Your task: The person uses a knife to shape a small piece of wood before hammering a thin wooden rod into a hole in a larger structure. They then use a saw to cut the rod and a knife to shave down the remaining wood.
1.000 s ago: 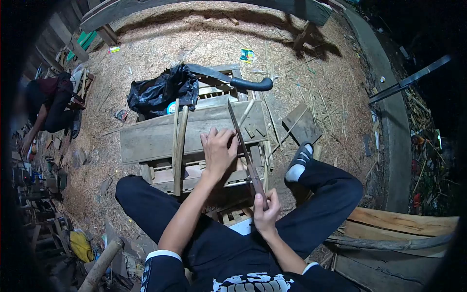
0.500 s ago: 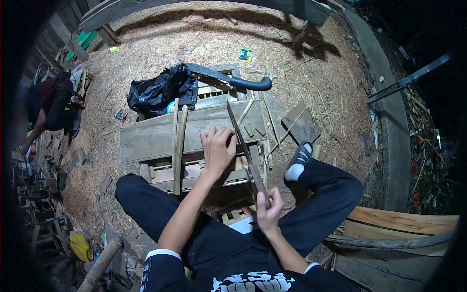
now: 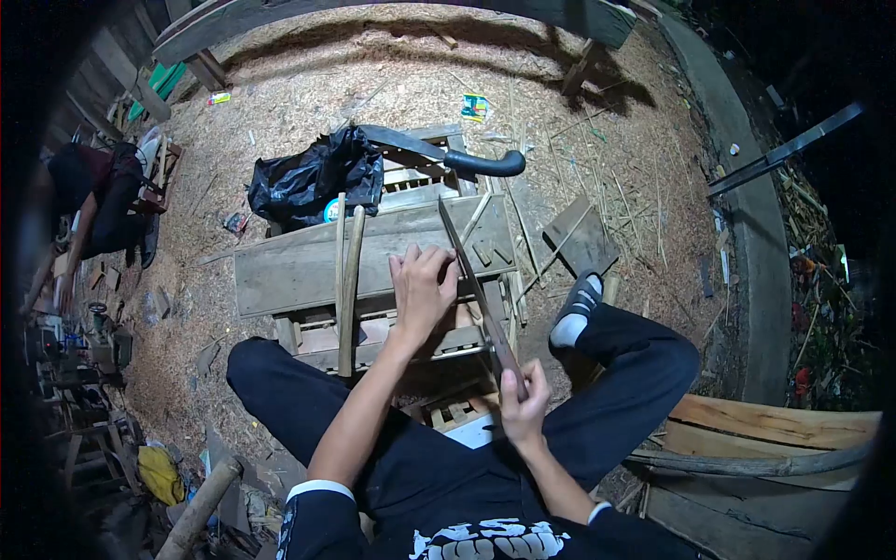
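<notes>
My right hand [image 3: 525, 403] grips the wooden handle of a long knife [image 3: 467, 266] whose blade runs away from me across a wide wooden plank [image 3: 299, 266]. My left hand [image 3: 422, 287] rests fingers-down on the plank right beside the blade, pressing something I cannot make out. The plank lies on a slatted wooden crate [image 3: 373, 341] between my knees. Two thin bamboo strips [image 3: 347, 280] lie across the plank to the left of my left hand.
A black plastic bag [image 3: 313, 177] and a large machete with a dark handle [image 3: 448, 154] lie on the crate's far side. Sawdust covers the ground. Another person [image 3: 89, 210] crouches at the far left. Planks [image 3: 775, 425] lie at my right.
The knife and my right hand have shifted slightly toward me and to the right. My left hand stays on the plank. The person at the left has leaned further down.
</notes>
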Tool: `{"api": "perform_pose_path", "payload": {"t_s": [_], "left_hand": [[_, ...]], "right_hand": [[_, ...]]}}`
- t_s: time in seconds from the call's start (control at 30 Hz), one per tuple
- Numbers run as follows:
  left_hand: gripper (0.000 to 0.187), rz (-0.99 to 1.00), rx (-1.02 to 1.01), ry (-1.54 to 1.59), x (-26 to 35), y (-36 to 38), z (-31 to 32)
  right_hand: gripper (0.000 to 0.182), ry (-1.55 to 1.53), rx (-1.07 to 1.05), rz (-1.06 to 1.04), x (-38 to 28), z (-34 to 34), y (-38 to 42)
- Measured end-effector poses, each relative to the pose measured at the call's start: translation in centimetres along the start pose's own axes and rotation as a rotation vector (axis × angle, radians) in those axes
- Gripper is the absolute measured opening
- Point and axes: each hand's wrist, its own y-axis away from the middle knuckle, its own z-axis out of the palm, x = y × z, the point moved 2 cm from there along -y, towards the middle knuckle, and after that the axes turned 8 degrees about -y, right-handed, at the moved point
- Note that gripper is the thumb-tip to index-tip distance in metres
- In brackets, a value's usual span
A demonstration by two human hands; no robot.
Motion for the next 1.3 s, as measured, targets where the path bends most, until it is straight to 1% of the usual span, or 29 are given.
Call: {"api": "perform_pose_path", "payload": {"t_s": [0.03,0.13,0.17,0.2,0.27,0.3,0.4,0.53,0.6,0.73,0.77,0.87,0.9,0.93,1.0,1.03,1.1,1.13,1.17,1.3], "left_hand": [[0.012,0.002,0.005,-0.002,0.0,-0.1,0.1],[0.012,0.009,-0.011,0.005,-0.1,0.3,0.4],[0.012,0.016,-0.010,0.010,-0.2,0.1,0.2],[0.012,0.020,-0.012,0.007,-0.2,0.2,0.0],[0.012,0.017,0.002,0.012,0.0,0.1,0.1],[0.011,0.019,-0.005,0.003,0.0,0.0,0.0],[0.011,0.014,-0.015,0.017,-0.1,0.1,0.2],[0.011,0.009,-0.029,0.026,-0.2,0.1,0.1],[0.011,0.014,-0.029,0.004,0.0,0.2,0.1],[0.012,0.023,-0.001,0.011,-0.1,0.3,0.4],[0.012,0.028,-0.011,0.010,0.0,0.6,0.3],[0.012,0.009,-0.031,0.020,0.0,0.1,0.2],[0.013,0.017,-0.018,0.010,-0.1,0.0,0.3],[0.013,0.022,-0.017,0.002,-0.1,0.4,0.5],[0.013,0.025,-0.013,0.000,-0.2,0.4,0.7],[0.013,0.032,-0.001,-0.005,-0.1,0.4,0.6],[0.013,0.038,-0.008,-0.004,0.0,0.3,0.3],[0.013,0.031,-0.008,0.001,0.1,0.3,0.3],[0.013,0.033,-0.001,-0.008,0.0,0.3,0.4],[0.011,0.034,0.026,-0.016,0.1,0.5,0.6]], "right_hand": [[0.036,-0.049,-0.016,0.076,-0.1,-0.3,0.4],[0.036,-0.047,-0.026,0.062,-0.3,1.2,-2.0],[0.037,-0.015,-0.044,0.089,0.3,1.4,-2.5],[0.037,-0.020,-0.042,0.090,0.1,1.1,-2.1],[0.038,0.010,-0.027,0.028,-0.4,0.1,-0.8],[0.038,-0.037,-0.004,0.044,-0.9,-0.2,-0.1],[0.039,0.041,-0.037,0.022,-0.4,0.3,-1.4],[0.039,0.017,-0.015,0.017,-1.2,0.8,-1.6],[0.038,-0.003,-0.020,0.072,-1.4,0.0,0.0],[0.037,-0.005,-0.017,0.077,-0.5,2.0,-2.0],[0.037,-0.046,-0.020,0.131,-0.5,2.2,-1.9],[0.037,-0.101,0.018,0.143,-0.5,1.0,0.8],[0.036,-0.019,0.003,0.052,-0.5,0.6,1.0],[0.036,-0.015,-0.002,0.054,0.3,0.9,0.7],[0.036,-0.055,0.037,-0.011,0.3,2.5,-1.1],[0.035,0.005,-0.040,0.090,-0.8,2.7,-1.7],[0.035,-0.011,-0.028,0.099,0.3,1.7,0.2],[0.036,-0.017,-0.028,0.103,-0.3,1.4,0.8],[0.034,-0.127,0.040,0.101,-0.9,1.2,1.7],[0.035,-0.066,-0.002,0.108,-0.6,2.7,-0.9]]}}
